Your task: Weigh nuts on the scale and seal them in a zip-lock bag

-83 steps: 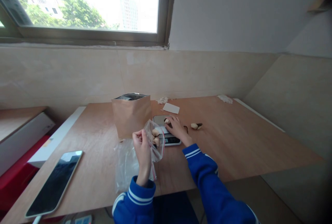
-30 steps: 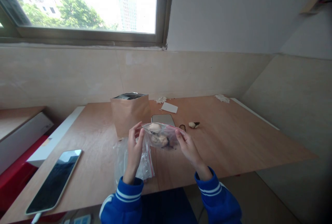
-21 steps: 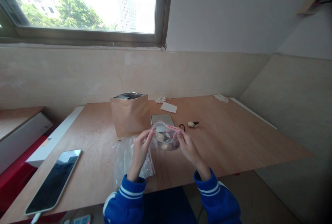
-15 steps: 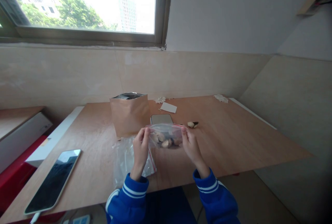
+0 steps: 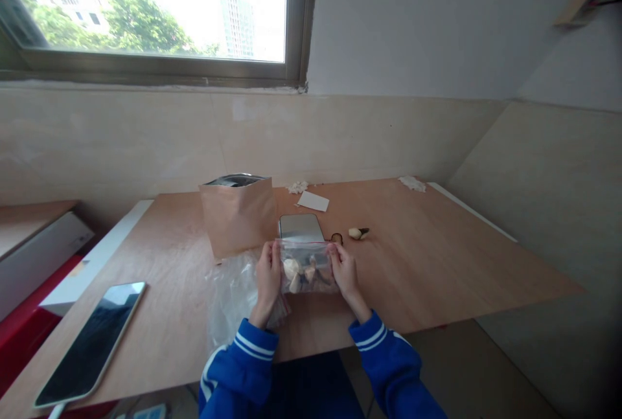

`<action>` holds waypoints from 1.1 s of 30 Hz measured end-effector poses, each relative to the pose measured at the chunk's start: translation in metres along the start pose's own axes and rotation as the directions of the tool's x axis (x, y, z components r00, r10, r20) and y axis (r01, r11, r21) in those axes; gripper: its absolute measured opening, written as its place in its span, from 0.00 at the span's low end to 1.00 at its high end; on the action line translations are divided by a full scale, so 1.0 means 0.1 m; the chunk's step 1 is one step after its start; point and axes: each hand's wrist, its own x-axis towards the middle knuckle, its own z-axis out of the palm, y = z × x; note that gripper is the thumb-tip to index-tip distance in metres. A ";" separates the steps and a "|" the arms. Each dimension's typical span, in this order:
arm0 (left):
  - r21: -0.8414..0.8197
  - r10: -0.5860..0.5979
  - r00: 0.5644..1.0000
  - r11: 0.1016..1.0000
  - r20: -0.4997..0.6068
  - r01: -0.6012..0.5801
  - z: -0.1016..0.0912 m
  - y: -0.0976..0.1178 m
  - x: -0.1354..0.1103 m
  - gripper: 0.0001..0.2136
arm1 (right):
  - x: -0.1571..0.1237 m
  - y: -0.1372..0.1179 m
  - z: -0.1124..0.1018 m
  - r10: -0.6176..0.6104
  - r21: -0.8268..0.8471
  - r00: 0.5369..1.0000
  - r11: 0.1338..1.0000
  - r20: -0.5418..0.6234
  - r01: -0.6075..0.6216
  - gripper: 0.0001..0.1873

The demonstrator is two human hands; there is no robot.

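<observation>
A small clear zip bag (image 5: pixel 307 270) with several pale and dark pieces inside is held upright between both hands, low over the wooden table (image 5: pixel 437 257). My left hand (image 5: pixel 269 274) pinches its left top corner. My right hand (image 5: pixel 343 271) pinches its right top corner. Just behind the bag lies a small scale (image 5: pixel 300 226) with a shiny plate. A pile of clear plastic bags (image 5: pixel 232 293) lies under and left of my left hand.
An open brown paper pouch (image 5: pixel 238 215) stands behind my left hand. A loose pale piece (image 5: pixel 357 233) and a small dark ring (image 5: pixel 336 237) lie right of the scale. A white card (image 5: pixel 313 201) lies farther back. A phone (image 5: pixel 92 341) lies at the table's front left.
My right hand left the scale and joined the left on the bag. Both hands turned the bag level, then lowered it toward the table with its top drawn flat.
</observation>
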 end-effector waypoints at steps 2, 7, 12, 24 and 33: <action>0.020 -0.026 0.999 0.999 0.036 0.025 -0.02 -0.07 0.00 0.17 | 0.03 0.09 -0.01 0.009 -0.008 1.000 1.000 0.009 -0.009 0.27; -0.033 -0.101 0.990 0.994 0.094 0.105 -0.04 -0.15 -0.03 0.18 | 0.09 0.24 -0.07 0.012 -0.028 0.998 1.000 -0.063 -0.014 0.27; -0.069 -0.148 0.981 0.985 0.124 0.157 -0.04 -0.15 -0.06 0.20 | 0.07 0.25 -0.07 0.003 -0.032 0.991 0.999 -0.137 -0.008 0.26; -0.100 -0.190 0.972 0.974 0.136 0.204 -0.02 -0.14 -0.10 0.20 | 0.04 0.23 -0.07 -0.079 -0.202 0.987 0.978 -0.141 0.049 0.26; -0.072 -0.142 0.985 0.986 0.096 0.149 -0.02 -0.18 -0.10 0.17 | 0.02 0.26 -0.07 -0.096 -0.207 0.987 0.976 -0.128 0.069 0.24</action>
